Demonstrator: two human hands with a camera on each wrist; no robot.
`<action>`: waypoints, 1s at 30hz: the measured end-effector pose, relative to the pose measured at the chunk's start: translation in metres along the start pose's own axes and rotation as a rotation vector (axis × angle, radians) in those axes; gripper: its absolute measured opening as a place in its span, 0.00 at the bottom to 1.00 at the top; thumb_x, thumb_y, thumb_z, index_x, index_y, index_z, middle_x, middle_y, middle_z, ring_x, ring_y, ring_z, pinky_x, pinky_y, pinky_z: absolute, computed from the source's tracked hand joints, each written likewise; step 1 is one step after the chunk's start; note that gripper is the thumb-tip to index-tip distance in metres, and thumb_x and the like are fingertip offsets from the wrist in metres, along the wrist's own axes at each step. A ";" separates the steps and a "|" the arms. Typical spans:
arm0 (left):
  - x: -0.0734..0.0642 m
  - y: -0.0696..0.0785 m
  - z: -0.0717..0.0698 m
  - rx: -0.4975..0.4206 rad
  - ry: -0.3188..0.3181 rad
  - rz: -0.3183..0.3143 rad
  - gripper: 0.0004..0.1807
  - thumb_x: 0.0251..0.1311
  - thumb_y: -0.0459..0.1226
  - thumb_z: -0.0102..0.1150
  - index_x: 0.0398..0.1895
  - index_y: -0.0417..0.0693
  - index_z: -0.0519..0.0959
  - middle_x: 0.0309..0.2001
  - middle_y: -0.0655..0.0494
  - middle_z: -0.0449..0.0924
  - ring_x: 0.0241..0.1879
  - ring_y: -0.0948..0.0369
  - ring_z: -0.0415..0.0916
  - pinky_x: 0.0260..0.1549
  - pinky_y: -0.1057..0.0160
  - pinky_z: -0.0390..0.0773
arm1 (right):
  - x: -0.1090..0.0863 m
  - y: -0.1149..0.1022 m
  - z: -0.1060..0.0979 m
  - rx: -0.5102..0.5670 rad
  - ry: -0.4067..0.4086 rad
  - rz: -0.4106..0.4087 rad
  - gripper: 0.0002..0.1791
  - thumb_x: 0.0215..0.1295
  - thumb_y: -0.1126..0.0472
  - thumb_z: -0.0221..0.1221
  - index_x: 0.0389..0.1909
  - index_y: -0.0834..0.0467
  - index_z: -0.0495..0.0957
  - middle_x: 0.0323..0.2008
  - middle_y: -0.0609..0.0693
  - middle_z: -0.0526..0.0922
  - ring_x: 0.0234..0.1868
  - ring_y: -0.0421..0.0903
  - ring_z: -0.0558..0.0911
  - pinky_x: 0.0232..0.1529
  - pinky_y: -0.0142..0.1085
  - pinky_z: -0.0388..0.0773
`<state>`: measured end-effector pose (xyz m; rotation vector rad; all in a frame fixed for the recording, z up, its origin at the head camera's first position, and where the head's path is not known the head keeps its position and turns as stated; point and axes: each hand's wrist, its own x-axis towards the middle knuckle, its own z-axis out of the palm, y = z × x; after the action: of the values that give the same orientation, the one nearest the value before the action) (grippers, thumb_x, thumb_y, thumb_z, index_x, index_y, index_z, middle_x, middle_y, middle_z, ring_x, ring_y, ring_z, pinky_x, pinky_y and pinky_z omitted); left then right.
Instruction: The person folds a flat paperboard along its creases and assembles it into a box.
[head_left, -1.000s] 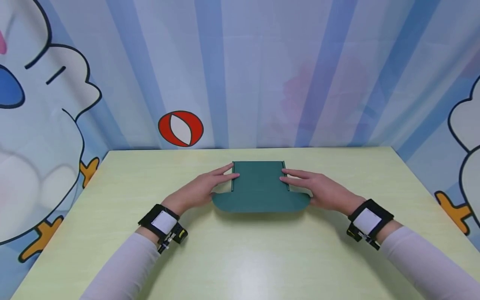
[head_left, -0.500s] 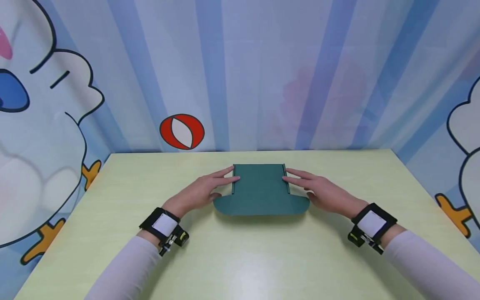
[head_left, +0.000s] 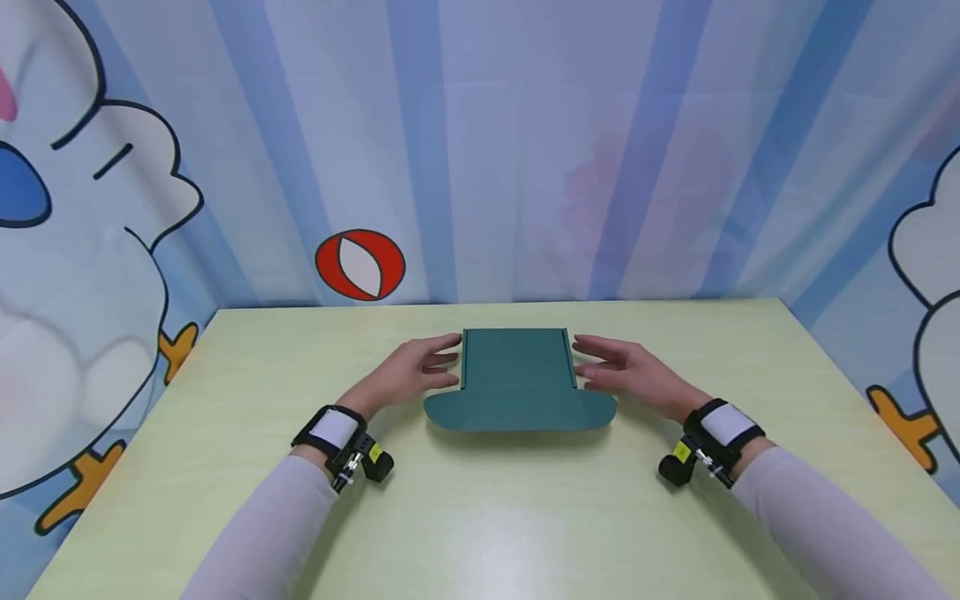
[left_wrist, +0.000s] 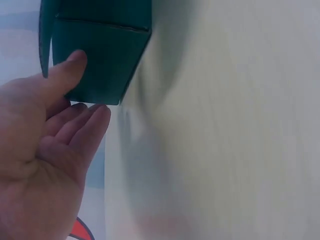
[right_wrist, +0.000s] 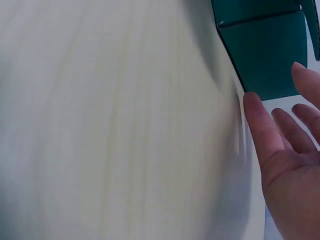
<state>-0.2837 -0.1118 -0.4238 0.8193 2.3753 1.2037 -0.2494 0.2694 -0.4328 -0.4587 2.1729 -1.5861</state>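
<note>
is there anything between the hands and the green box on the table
Nothing visible. The left hand and right hand sit open right beside the side walls of the green box, with only bare table around them.

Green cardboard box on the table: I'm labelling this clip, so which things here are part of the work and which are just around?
In the work:
green cardboard box
left hand, beside its left wall
right hand, beside its right wall

Just around:
table
cartoon curtain

table: pale yellow-green top (head_left: 480,517), under & around the grip
backdrop: blue-striped cartoon curtain (head_left: 525,150), behind grip
ball: red/white print (head_left: 360,265), far-left of grip
</note>
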 end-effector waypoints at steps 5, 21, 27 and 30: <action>0.002 0.001 0.003 -0.140 -0.035 0.003 0.41 0.64 0.29 0.60 0.78 0.45 0.53 0.77 0.45 0.55 0.72 0.48 0.64 0.61 0.54 0.74 | 0.006 0.001 0.008 0.046 -0.013 -0.014 0.38 0.71 0.56 0.58 0.78 0.50 0.54 0.77 0.54 0.58 0.74 0.59 0.64 0.61 0.32 0.77; -0.007 0.004 0.005 -0.317 0.075 -0.155 0.27 0.65 0.34 0.61 0.68 0.48 0.72 0.68 0.49 0.73 0.66 0.51 0.74 0.61 0.55 0.76 | 0.001 -0.020 0.003 -0.008 -0.075 0.063 0.33 0.73 0.63 0.54 0.76 0.52 0.57 0.75 0.55 0.61 0.75 0.58 0.63 0.69 0.50 0.69; -0.005 0.006 0.004 -0.410 0.125 -0.238 0.23 0.70 0.37 0.56 0.66 0.44 0.74 0.65 0.44 0.76 0.57 0.49 0.81 0.57 0.56 0.79 | 0.008 -0.029 0.003 0.143 -0.064 0.160 0.29 0.77 0.57 0.48 0.74 0.64 0.59 0.71 0.65 0.66 0.61 0.51 0.80 0.61 0.42 0.79; -0.003 0.004 0.004 -0.374 0.128 -0.256 0.27 0.72 0.50 0.51 0.66 0.44 0.74 0.65 0.45 0.76 0.56 0.50 0.82 0.60 0.55 0.77 | 0.011 -0.030 0.006 0.160 -0.047 0.192 0.29 0.77 0.52 0.48 0.70 0.67 0.64 0.62 0.65 0.76 0.54 0.47 0.84 0.58 0.42 0.80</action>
<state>-0.2776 -0.1090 -0.4226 0.3184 2.1640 1.5570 -0.2553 0.2502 -0.4068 -0.2287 1.9713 -1.6092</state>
